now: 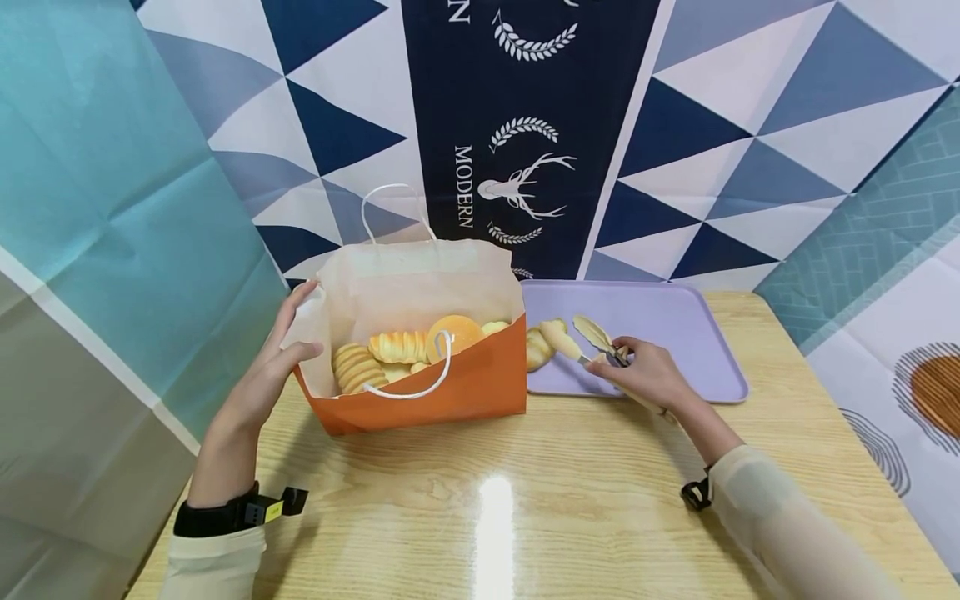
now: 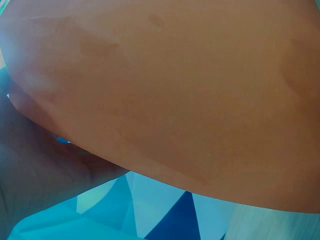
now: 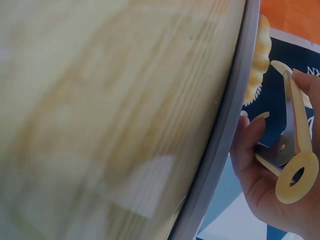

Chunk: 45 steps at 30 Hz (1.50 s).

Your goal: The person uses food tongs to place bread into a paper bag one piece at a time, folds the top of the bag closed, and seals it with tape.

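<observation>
An orange paper bag with a pale inside and white handles lies tilted, its mouth facing me. My left hand grips its left side at the rim, thumb over the edge; the bag's orange side fills most of the left wrist view. My right hand holds cream-tipped food tongs, whose ring end shows in the right wrist view. The tongs' arms are spread, one tip overlapping a golden bread piece on the lilac tray.
Inside the bag sit a ridged roll, a long twisted bread, a round orange piece and other bread. The bag's right side adjoins the tray on the wooden table. Patterned cloth stands behind.
</observation>
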Motion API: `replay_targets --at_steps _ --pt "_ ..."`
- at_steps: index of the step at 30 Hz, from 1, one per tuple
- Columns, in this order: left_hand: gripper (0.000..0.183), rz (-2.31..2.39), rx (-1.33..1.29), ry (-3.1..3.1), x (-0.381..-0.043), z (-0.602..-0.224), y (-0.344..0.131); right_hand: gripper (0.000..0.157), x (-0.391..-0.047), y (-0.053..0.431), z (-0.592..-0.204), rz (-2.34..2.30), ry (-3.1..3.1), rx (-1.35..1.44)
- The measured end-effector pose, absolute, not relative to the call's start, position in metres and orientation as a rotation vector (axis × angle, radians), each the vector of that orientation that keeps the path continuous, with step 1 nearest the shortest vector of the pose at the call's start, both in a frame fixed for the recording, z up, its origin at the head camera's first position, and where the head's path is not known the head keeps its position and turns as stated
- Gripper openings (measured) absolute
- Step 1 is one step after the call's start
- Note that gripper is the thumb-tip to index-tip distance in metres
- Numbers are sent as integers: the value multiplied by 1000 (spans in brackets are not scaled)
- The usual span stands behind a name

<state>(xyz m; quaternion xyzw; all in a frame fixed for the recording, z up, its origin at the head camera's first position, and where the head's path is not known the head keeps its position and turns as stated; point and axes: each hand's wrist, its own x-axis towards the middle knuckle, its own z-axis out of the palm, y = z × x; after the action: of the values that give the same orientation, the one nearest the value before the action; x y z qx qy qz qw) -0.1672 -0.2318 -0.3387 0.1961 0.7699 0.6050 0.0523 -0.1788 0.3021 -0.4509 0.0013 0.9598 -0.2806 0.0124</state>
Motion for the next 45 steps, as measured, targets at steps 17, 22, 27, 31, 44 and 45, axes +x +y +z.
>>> replay_targets --at_steps 17,22,27,31,44,45 --pt "72 1840 599 2350 -168 -341 -234 92 -190 288 -449 -801 3001 -60" --pt "73 1853 604 2342 -169 -341 -234 90 -190 285 -446 -804 2986 -76" --pt "73 1856 605 2350 -169 -340 -234 91 -191 282 -445 -796 2978 -83" --pt "72 1857 604 2350 -168 -341 -234 89 -192 281 -445 -788 2986 -90" --pt "73 1863 615 2332 -168 -340 -234 75 -191 278 -442 -748 3133 -210" --pt "72 1862 614 2333 -168 -340 -234 76 -191 278 -442 -744 3136 -208"
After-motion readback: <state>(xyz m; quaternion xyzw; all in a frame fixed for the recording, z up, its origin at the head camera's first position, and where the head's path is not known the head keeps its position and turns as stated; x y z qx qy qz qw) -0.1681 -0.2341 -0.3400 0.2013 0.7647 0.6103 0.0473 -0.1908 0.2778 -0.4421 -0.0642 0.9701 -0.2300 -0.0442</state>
